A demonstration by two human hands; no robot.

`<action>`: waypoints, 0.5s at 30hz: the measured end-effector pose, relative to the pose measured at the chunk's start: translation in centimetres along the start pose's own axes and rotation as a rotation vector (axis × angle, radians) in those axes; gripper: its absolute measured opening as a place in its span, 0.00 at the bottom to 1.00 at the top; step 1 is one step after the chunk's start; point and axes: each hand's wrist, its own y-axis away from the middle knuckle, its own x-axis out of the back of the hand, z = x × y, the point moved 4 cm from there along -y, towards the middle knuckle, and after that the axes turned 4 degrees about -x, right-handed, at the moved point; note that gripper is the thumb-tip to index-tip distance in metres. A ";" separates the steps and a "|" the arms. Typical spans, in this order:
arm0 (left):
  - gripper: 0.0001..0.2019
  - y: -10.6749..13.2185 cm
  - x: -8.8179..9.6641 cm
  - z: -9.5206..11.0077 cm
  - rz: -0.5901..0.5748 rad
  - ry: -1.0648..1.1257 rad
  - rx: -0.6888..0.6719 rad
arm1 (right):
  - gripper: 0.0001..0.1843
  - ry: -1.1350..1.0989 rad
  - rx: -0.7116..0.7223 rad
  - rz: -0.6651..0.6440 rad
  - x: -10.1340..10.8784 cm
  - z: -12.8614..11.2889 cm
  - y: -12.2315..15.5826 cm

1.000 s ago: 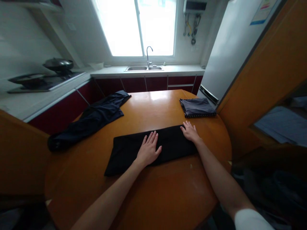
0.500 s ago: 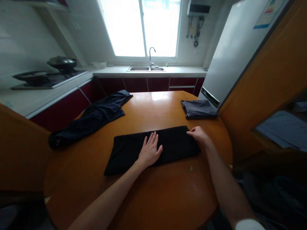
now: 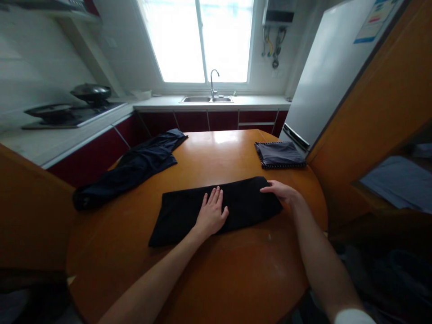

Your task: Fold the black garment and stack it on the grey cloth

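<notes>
A folded black garment [image 3: 243, 202], its kind not clear, lies as a long flat strip across the wooden table [image 3: 216, 274]. My left hand [image 3: 212, 213] rests flat on its middle, fingers spread. At the garment's right end, my right hand [image 3: 279, 190] grips the far corner, thumb on top and the other fingers out of sight under the cloth.
On the table's left side lies a crumpled dark navy garment [image 3: 135, 164]. A folded grey cloth with a patterned dark edge [image 3: 281, 154] sits at the back right. Beyond are a counter with a sink [image 3: 197, 99], a stove [image 3: 77, 116] and a fridge [image 3: 324, 72].
My right hand has shifted its hold on the right corner, its fingers now sliding under the cloth with the thumb above. My left hand stays in place on the garment.
</notes>
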 end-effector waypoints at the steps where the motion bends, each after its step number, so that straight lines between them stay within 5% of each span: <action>1: 0.33 0.1 0.0 0.1 0.003 -0.003 0.017 | 0.17 -0.028 0.011 -0.008 0.0 -0.1 0.1; 8: 0.35 0.6 0.2 0.6 0.012 -0.003 0.073 | 0.22 -0.174 0.172 -0.064 -1.1 -1.8 1.3; 15: 0.28 -0.5 1.2 -0.6 0.067 0.037 0.102 | 0.22 -0.119 0.286 0.075 -2.5 -3.3 1.9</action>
